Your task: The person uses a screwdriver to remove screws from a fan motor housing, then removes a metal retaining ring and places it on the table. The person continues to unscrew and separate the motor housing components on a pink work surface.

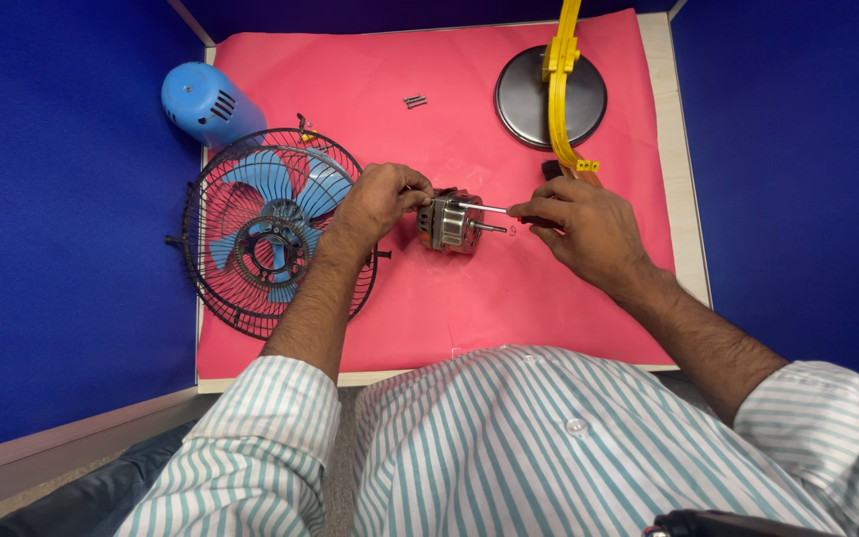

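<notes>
Screwdriver (497, 209) handle hidden in right hand (579, 224), left hand (380, 199) covering motor (449, 224)

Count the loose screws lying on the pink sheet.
2: a pair of small screws lies side by side near the far edge of the pink sheet, between the blue housing and the round dark base. Hands may hide others.

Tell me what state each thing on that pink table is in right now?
Fan motor: bare, out of its housing, lying on its side, gripped by the left hand.
Screwdriver: in the right hand, tip at the motor.
Fan cage: lying flat, blue blades inside.
Blue housing: detached, on its side.
Round base: flat, yellow stand across it.
Screws: loose.
</notes>
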